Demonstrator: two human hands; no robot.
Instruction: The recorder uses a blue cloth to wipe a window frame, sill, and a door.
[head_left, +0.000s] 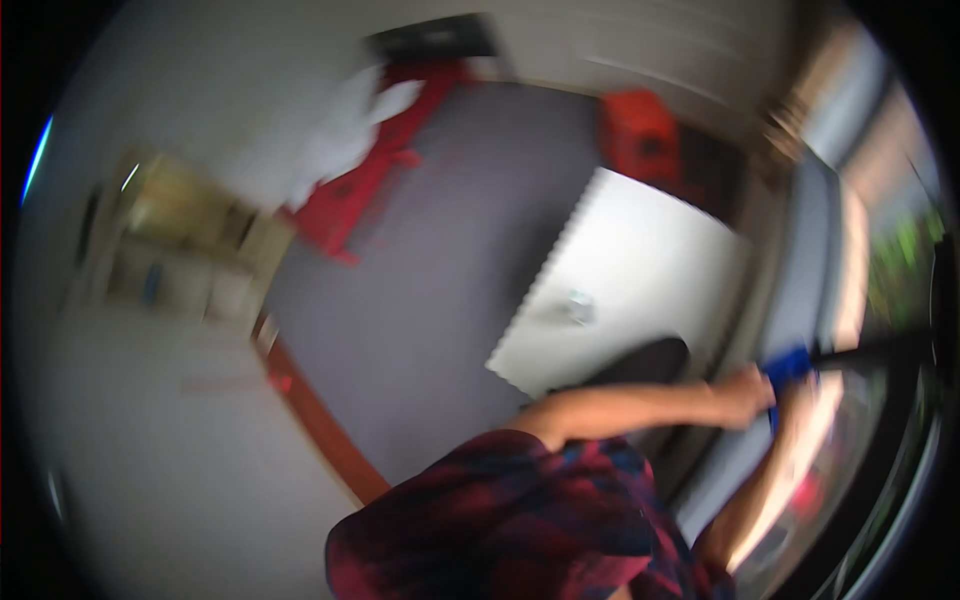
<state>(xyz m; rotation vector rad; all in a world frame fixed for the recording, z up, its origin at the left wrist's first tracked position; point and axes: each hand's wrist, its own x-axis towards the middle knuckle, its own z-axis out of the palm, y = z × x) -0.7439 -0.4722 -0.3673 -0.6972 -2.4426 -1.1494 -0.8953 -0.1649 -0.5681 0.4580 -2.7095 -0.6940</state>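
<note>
Left hand [742, 397]: looks closed on blurred bright-blue item [787, 367], material unclear
Right hand [798, 390]: just below item, grip can't tell
Blue item: right of left grip, long axis unclear
Dark straight bar [868, 354]: farther right

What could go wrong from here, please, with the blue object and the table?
The blue object might slip: the left hand seems closed on it, but blur hides the hold of the right hand. The small pale object on the white table could be knocked if the left arm swings over it.
</note>
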